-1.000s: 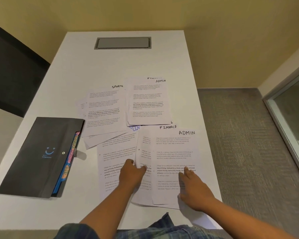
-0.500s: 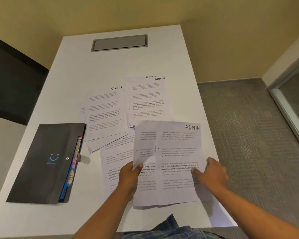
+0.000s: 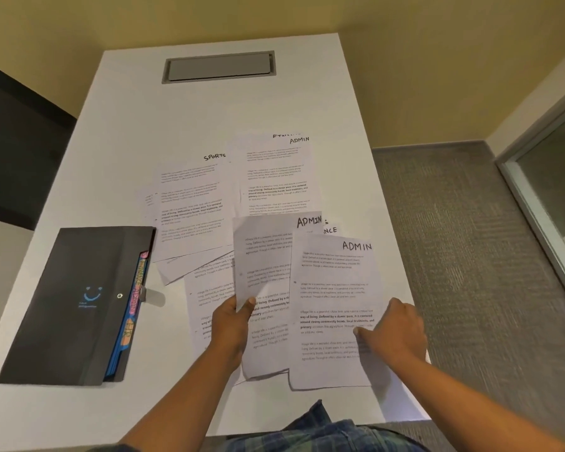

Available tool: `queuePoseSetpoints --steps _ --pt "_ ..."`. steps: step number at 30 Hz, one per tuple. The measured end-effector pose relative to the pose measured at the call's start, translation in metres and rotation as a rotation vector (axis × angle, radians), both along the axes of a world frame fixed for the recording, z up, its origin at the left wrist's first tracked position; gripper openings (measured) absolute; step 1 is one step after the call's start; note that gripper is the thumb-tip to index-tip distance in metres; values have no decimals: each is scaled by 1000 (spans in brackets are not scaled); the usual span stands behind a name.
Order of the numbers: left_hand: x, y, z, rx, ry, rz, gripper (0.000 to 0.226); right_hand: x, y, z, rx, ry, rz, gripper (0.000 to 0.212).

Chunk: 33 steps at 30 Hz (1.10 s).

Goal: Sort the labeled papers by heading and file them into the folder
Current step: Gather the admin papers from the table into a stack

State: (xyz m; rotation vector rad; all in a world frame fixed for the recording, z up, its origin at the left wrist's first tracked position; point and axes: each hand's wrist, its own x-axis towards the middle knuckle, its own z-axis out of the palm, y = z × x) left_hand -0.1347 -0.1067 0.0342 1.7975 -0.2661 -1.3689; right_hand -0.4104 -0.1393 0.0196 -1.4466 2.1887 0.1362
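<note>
Left ADMIN sheet (image 3: pixel 265 256) and right ADMIN sheet (image 3: pixel 333 288) now fanned apart, near right of table (image 3: pixel 209 109).
Half a second ago they overlapped. Left hand (image 3: pixel 232 324) pinches one, right hand (image 3: pixel 395 331) grips the other; folder (image 3: pixel 72 298) lies left.

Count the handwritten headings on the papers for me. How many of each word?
ADMIN headings: 3
SPORTS heading: 1
FINANCE headings, partly covered: 2
Total: 6

Dim warm light, soft shadow beside the folder (image 3: pixel 79 288); edges bow outward; small print blurred, perhaps by motion
</note>
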Motion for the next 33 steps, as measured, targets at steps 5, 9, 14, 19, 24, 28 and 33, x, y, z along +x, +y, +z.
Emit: queuePoseSetpoints --steps 5,9,14,19,24,28,33 --pt "5 2 -8 3 -34 7 17 8 -7 6 52 100 49 88" --pt "9 4 -12 23 -83 -4 20 9 -19 9 99 47 14 79" --pt "12 6 -12 25 -71 9 22 4 -28 1 137 -186 -118 54" --pt "21 7 -10 31 -78 24 18 -10 -27 1 -47 -446 -197 19" --pt "29 7 -6 24 -70 62 22 -12 -25 18 -140 -707 -295 8" --pt "35 8 0 12 -61 76 22 -7 -21 35 -137 -925 -367 7" --pt "37 9 11 -12 -38 42 24 18 -22 55 -77 -1122 -464 10"
